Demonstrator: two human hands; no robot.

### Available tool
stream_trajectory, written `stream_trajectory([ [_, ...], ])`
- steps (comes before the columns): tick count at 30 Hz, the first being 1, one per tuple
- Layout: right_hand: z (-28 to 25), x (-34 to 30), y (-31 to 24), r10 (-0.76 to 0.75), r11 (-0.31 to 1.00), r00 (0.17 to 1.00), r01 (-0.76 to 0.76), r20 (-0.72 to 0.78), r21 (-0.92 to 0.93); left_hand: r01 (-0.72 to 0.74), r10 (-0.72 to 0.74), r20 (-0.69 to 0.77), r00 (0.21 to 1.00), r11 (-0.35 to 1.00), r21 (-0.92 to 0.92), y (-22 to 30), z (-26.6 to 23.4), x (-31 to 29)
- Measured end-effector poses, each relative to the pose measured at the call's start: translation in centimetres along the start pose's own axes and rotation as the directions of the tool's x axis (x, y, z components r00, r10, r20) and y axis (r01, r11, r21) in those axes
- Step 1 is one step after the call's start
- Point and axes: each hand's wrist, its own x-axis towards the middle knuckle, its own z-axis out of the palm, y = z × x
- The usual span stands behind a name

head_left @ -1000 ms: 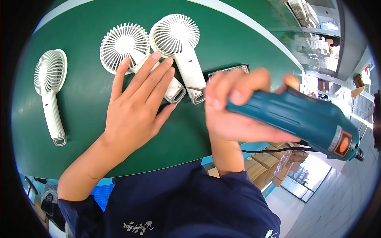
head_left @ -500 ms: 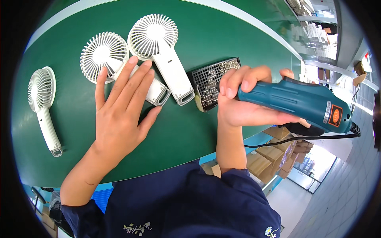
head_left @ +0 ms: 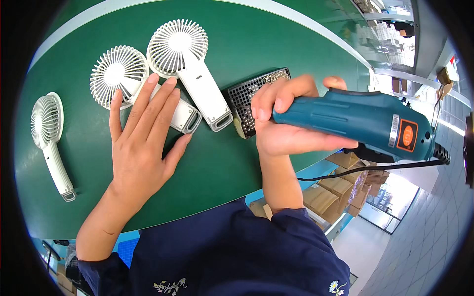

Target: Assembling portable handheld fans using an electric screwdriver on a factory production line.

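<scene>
Fingers outstretched, my left hand [head_left: 143,133] lies over the handle of a white handheld fan [head_left: 183,114], whose round grille shows past the fingertips. My right hand [head_left: 286,118] is wrapped round a teal electric screwdriver [head_left: 340,118], with its cord end toward the right. The screwdriver's tip is hidden behind my fingers, near a black screw tray [head_left: 240,96] with rows of holes and many small silver screws. A second white fan [head_left: 202,89] lies just right of the first. Another fan [head_left: 54,153] rests apart at the left.
All three fans and the tray lie on a green tabletop [head_left: 217,163] with a pale far edge. A black cord [head_left: 365,169] runs below the screwdriver. Cardboard boxes [head_left: 331,192] stand beyond the table at the lower right. Shelves with goods are at the upper right.
The fans and tray appear shifted slightly left in the picture. My right hand and the screwdriver have also moved a little left. My left hand stays spread over the same fan.
</scene>
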Motion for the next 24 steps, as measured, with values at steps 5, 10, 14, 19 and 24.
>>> stream_trajectory([
  [5, 0.0, -0.3, 0.2, -0.015, 0.999, 0.999, 0.017, -0.049, 0.044, -0.002, 0.002, -0.001, 1.000, 1.000, -0.003, 0.0, 0.0, 0.1],
  [10, -0.9, -0.3, 0.1, -0.025, 0.996, 0.995, 0.033, 0.092, -0.081, -0.003, 0.003, -0.012, 1.000, 1.000, -0.013, 0.1, 0.0, 0.1],
  [14, -0.3, -0.2, -0.3, -0.020, 0.997, 0.998, 0.024, 0.068, -0.071, -0.004, 0.004, -0.026, 1.000, 1.000, -0.018, 0.0, 0.1, 0.0],
  [19, 1.4, 0.2, -2.9, -0.061, 0.993, 0.997, 0.066, -0.055, 0.099, -0.008, 0.006, -0.046, 0.999, 0.999, -0.041, 0.0, 0.2, -0.1],
  [24, 3.7, -1.0, -2.3, -0.005, 0.976, 0.997, -0.013, 0.081, 0.216, -0.026, 0.024, -0.029, 0.999, 0.999, -0.048, -0.1, 0.5, 0.0],
])
